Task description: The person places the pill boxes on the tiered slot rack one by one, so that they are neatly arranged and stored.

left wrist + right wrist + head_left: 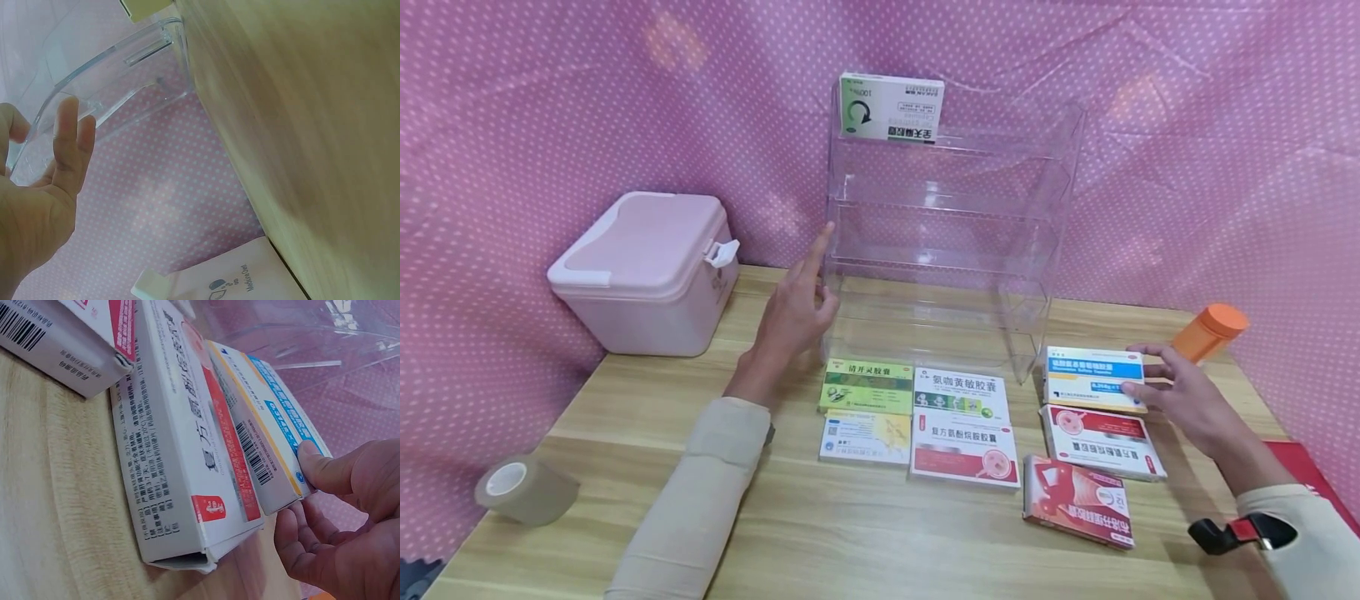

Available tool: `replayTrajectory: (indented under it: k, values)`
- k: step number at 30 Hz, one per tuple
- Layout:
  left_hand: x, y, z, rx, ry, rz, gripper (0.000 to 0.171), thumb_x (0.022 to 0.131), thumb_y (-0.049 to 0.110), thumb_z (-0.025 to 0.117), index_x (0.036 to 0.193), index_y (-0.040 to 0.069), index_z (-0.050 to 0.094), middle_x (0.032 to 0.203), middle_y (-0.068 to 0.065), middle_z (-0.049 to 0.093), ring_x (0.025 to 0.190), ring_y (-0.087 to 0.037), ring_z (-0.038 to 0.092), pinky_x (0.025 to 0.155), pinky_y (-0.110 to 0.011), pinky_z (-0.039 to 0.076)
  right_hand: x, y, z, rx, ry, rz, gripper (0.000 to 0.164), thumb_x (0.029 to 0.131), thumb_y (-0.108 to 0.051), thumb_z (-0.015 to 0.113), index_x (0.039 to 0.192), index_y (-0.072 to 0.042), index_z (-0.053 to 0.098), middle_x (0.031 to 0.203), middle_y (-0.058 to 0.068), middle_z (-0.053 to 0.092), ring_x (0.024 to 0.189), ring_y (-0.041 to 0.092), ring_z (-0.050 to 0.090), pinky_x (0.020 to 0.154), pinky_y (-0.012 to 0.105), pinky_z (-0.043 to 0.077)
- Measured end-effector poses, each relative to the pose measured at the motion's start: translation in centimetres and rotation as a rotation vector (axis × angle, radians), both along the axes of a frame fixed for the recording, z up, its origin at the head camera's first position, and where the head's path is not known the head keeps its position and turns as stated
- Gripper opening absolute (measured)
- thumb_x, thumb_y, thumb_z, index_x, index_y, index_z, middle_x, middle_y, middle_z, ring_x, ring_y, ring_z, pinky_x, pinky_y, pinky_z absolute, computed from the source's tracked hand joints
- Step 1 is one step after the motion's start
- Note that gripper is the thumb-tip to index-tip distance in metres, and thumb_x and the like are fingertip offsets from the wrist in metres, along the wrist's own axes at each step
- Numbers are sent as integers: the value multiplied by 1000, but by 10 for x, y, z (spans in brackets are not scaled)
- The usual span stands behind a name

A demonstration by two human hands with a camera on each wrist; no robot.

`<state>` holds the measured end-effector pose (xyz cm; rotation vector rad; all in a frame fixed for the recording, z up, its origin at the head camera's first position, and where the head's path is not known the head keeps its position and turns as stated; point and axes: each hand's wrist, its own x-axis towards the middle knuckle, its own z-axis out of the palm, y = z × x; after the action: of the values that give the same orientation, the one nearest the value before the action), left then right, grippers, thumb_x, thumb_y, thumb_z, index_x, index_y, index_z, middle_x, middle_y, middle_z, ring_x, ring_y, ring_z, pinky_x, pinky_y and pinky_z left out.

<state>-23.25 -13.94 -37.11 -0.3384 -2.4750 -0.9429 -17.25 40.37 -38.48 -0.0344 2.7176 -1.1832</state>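
In the head view, my left hand [796,304] is at the left side of a clear tiered display rack [940,237], index finger extended along its edge. The left wrist view shows these fingers [66,134] fairly straight beside the rack's clear side panel [112,75]. My right hand [1183,396] pinches the end of a blue-and-white medicine box [1093,379], thumb on its printed face and fingers curled below. Against that box lies a red-and-white medicine box [215,431]. A green-and-white medicine box [891,108] stands on the rack's top tier.
Several medicine boxes, including a green one [867,386] and a red one [1078,502], lie before the rack. A pink lidded case [640,275] sits left, with a tape roll [527,492] nearer. An orange bottle [1210,331] stands right, and a red item [1311,475] lies below it.
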Motion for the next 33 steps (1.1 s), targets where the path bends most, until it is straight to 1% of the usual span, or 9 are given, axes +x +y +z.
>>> replayTrajectory:
  k: [4,8,11,15,18,22,23,25,33]
  values:
    - [0,0,0,-2,-3,3,99,94,5,61,173,41,16,116,-18,65,85,-27,55,67,-39,50,1,0,4,30,10,-4,74,109,-30,62,167,-2,25,157,43,37,138,61,46,81,19,50]
    - [0,1,-1,-8,-7,6,98,94,5,61,173,41,16,115,-17,64,85,-27,54,68,-39,49,3,0,9,37,10,-2,76,109,-33,62,167,-2,25,158,42,36,140,61,44,86,26,51]
    - [0,2,-1,-11,-12,5,98,94,6,61,173,41,15,115,-16,64,86,-27,55,68,-39,49,3,0,12,30,11,0,76,109,-34,62,167,-2,24,158,41,36,141,61,44,88,26,52]
    - [1,2,1,-10,-13,7,98,94,7,60,173,43,15,117,-16,64,86,-27,56,66,-39,50,4,-2,15,14,17,11,76,109,-34,61,167,-2,23,158,40,37,141,61,46,84,17,51]
    - [0,1,1,-11,-10,11,98,94,7,60,173,43,15,116,-16,65,85,-27,56,65,-39,50,4,-6,18,10,16,18,76,110,-33,60,168,-2,22,159,40,35,142,63,45,96,35,57]
    - [-1,1,1,-16,-4,12,97,94,7,60,173,41,16,112,-15,64,82,-26,54,65,-38,48,5,-10,23,23,29,22,76,110,-31,60,169,-2,21,158,40,35,141,63,45,97,41,56]
    - [-1,1,1,-17,-2,13,96,94,7,60,173,41,16,111,-14,63,82,-26,53,65,-38,48,6,-10,24,28,32,24,77,110,-31,60,169,-2,21,158,40,36,141,62,46,95,39,56]
    - [-1,1,0,-19,3,12,96,94,7,60,173,40,17,109,-14,63,81,-26,52,64,-38,47,6,-11,25,33,40,25,77,110,-31,61,169,-2,21,158,40,36,140,62,47,89,24,52]
    - [1,1,0,-10,3,6,97,94,7,60,173,41,16,108,-14,62,80,-25,52,63,-37,47,9,-7,31,29,57,7,79,109,-34,62,168,-1,22,156,39,40,140,63,46,80,16,51]
